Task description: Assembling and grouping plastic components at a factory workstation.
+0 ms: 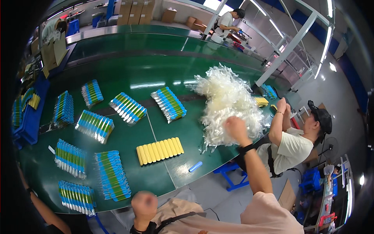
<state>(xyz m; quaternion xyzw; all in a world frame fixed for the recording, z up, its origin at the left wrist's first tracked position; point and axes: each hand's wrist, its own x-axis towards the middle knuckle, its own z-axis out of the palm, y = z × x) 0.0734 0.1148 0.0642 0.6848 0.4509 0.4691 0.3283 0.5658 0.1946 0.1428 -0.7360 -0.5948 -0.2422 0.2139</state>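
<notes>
My right hand [236, 129] reaches over the near part of a tall heap of clear plastic sleeves [226, 93]. Its fingers are curled in, and whatever they hold is hidden. Close to my body, below the table edge, my left hand [144, 204] is closed and slightly blurred; I cannot make out anything in it. A row of pale yellow rounded sticks [160, 151] lies side by side on the green table between my hands and the packs. To its right lies a single small blue piece [195, 167], apart from both hands.
Several stacks of blue-and-green items in clear sleeves [113, 175] cover the table's left side. A blue bin [29, 124] stands at the far left. One co-worker [294, 144] sits at the right; another person's arm [46, 210] shows at lower left. A metal post [284, 52] rises behind the heap.
</notes>
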